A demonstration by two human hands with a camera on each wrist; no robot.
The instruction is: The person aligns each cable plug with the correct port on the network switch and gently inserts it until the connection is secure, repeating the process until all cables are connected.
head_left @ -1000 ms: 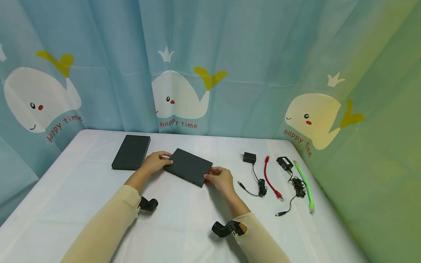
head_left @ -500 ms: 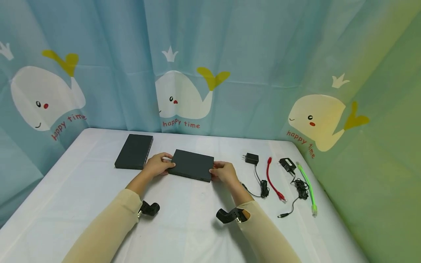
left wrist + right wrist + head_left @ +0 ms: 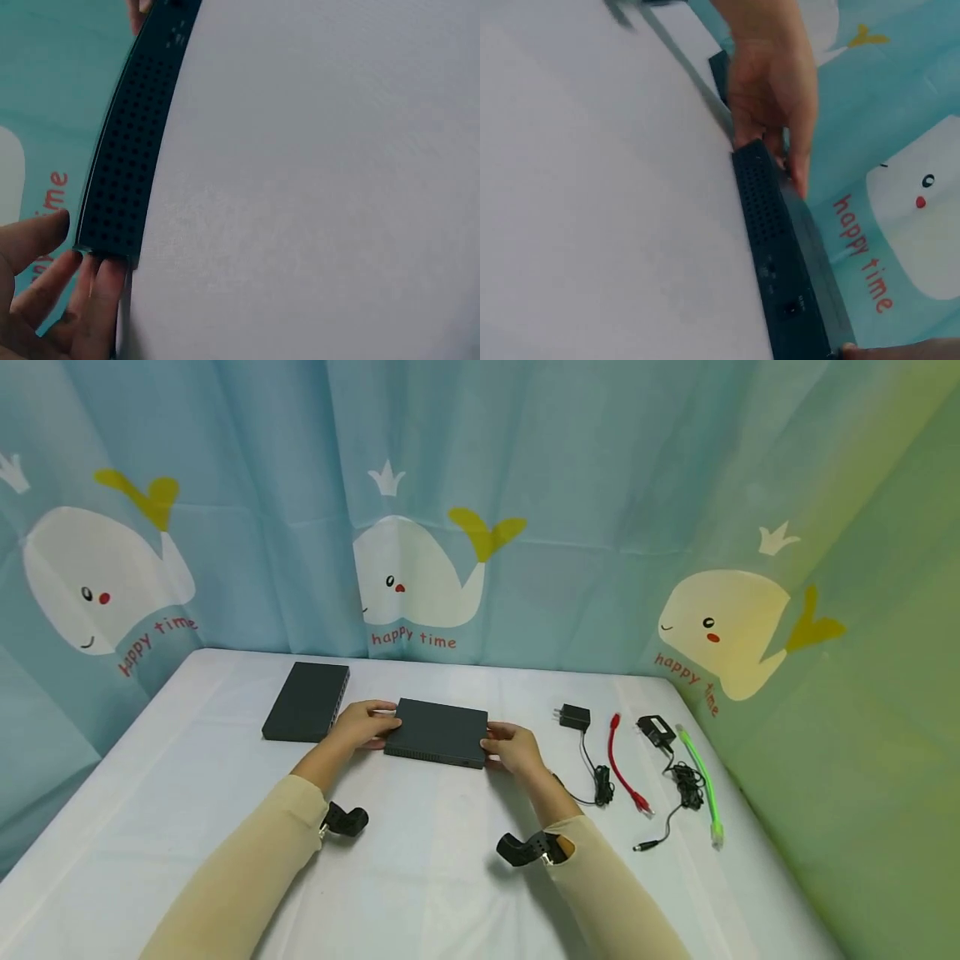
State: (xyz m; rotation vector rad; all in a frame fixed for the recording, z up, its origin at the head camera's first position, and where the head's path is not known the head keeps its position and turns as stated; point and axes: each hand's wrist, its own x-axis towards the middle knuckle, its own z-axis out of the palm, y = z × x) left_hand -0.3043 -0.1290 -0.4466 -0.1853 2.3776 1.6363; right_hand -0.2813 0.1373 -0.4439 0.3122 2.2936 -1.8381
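Note:
A flat black network switch (image 3: 437, 732) is held in front of me, with a vent-holed side facing my body. My left hand (image 3: 365, 725) holds its left end, thumb toward the top edge and fingers lower down. At the right end my right hand (image 3: 514, 748) grips it with the thumb in front. The left wrist view shows the perforated side (image 3: 127, 157) close by the left fingers (image 3: 101, 300). A round power socket (image 3: 791, 308) shows in the right wrist view. Whether the switch touches the table is unclear.
A second black network switch (image 3: 306, 702) lies at the back left, ports along its right side. On the right lie a black power adapter (image 3: 575, 717), a red network cable (image 3: 617, 764), another adapter (image 3: 656, 731) and a green network cable (image 3: 701, 785). A curtain (image 3: 585, 485) hangs behind the table.
Both hands have turned the switch from a slant to nearly square with me. Its vented side has come into sight in the head view. The other things stay put; the head view has shifted slightly.

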